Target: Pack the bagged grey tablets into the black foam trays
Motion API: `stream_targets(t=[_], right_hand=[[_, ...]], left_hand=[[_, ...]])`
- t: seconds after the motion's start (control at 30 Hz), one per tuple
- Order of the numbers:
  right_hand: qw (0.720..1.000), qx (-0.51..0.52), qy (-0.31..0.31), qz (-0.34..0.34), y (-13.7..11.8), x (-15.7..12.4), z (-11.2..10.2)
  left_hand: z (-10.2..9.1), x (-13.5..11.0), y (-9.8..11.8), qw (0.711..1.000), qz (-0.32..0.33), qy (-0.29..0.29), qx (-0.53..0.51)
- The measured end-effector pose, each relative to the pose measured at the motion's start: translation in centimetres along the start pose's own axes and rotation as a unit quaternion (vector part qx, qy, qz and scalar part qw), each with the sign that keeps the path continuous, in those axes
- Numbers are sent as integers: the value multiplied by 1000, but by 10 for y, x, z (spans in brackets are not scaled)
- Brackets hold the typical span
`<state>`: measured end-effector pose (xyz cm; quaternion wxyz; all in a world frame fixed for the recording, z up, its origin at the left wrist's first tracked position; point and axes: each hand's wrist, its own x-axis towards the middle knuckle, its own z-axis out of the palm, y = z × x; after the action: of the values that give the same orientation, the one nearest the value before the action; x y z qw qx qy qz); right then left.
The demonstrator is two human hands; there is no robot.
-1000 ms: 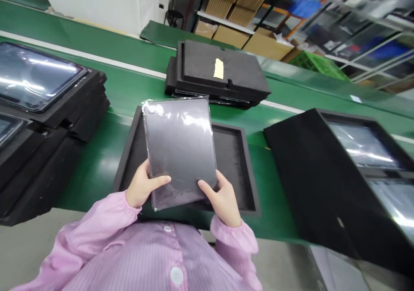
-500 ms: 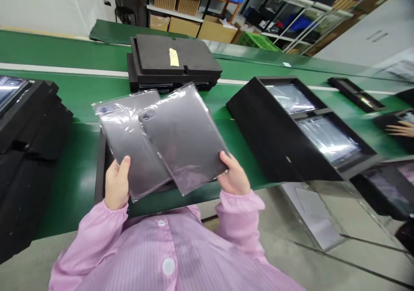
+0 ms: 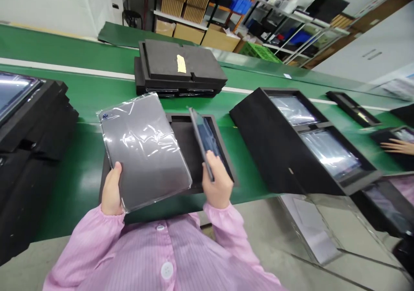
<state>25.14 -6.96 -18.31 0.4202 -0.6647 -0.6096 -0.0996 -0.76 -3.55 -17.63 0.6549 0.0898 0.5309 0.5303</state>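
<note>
My left hand (image 3: 111, 191) grips the near left corner of a grey tablet in a clear plastic bag (image 3: 144, 146), held flat with its back up. In my right hand (image 3: 217, 183) is a second bagged tablet (image 3: 203, 140), turned on edge so that its dark screen side shows. Both are held over an empty black foam tray (image 3: 223, 148) lying on the green conveyor belt (image 3: 87, 105) in front of me.
Stacked black foam trays (image 3: 179, 68) with a yellow tag lie further back on the belt. A tilted black tray with bagged tablets (image 3: 304, 135) sits to the right, more black trays (image 3: 26, 127) to the left. Another person's hand (image 3: 393, 145) shows at far right. Shelves with boxes stand behind.
The two tablets, held together a second ago, were fanned apart. My right hand has now turned its tablet up on edge, while my left hand keeps the other one flat.
</note>
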Motion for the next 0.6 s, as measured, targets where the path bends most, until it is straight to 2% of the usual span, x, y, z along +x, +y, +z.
stream_targets(t=[0.1, 0.2, 0.27, 0.37, 0.43, 0.47, 0.53, 0.6], right_hand=[[990, 26, -137, -18, 7, -16, 6], [955, 68, -284, 40, 11, -9, -5], [935, 126, -313, 110, 7, 5, -11], [905, 271, -256, 204, -9, 27, -2], [892, 330, -211, 226, -24, 34, 14], [896, 331, -185, 230, -30, 36, 22], [922, 295, -114, 223, -40, 37, 37], [957, 233, -45, 166, -47, 37, 46]], left_hand=[[0, 2, -1, 999, -21, 2, -31], [2, 3, -2, 998, -29, -8, -59], [4, 2, -2, 997, -26, -36, -68], [4, 1, -1, 994, -33, -90, -57], [3, -1, 0, 990, -37, -128, -46], [3, -2, 0, 988, -35, -146, -43], [4, -2, 0, 984, -20, -169, -44], [6, -2, -2, 983, -1, -178, -41]])
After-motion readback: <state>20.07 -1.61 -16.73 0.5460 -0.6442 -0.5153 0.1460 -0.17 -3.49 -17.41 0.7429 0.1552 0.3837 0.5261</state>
